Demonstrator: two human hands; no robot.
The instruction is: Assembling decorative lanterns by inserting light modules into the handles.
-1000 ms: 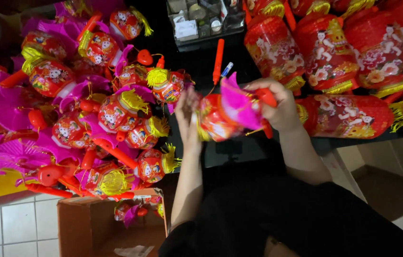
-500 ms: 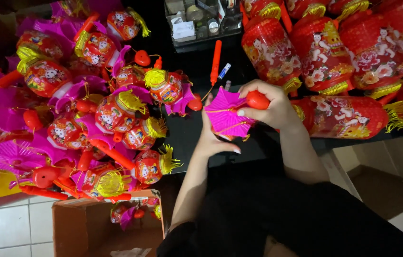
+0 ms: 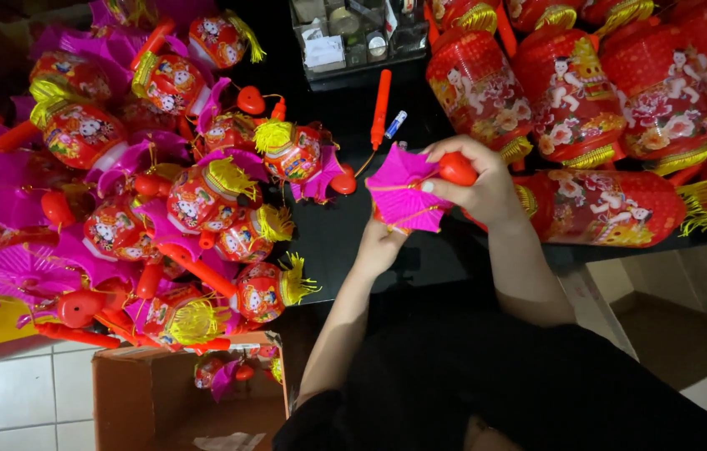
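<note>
A small toy lantern with a magenta pleated paper fan top [image 3: 404, 192] is held over the black table [image 3: 345, 234]. My left hand [image 3: 380, 247] grips it from below, mostly hidden behind the fan. My right hand [image 3: 474, 179] holds the lantern's red-orange plastic knob [image 3: 457, 169] between thumb and fingers at the fan's right side. Thin yellow string crosses the fan.
A heap of finished small red lanterns [image 3: 161, 192] with magenta fans and yellow tassels fills the left. Large red paper lanterns [image 3: 604, 92] lie at the right. A red-orange stick [image 3: 381, 96], a small blue-white tube [image 3: 394, 124] and a tray [image 3: 353, 38] sit behind. An open cardboard box [image 3: 178, 401] stands on the floor.
The lantern has been turned so its magenta fan now faces up. My right hand has shifted onto the red knob, and my left hand has dropped beneath the fan.
</note>
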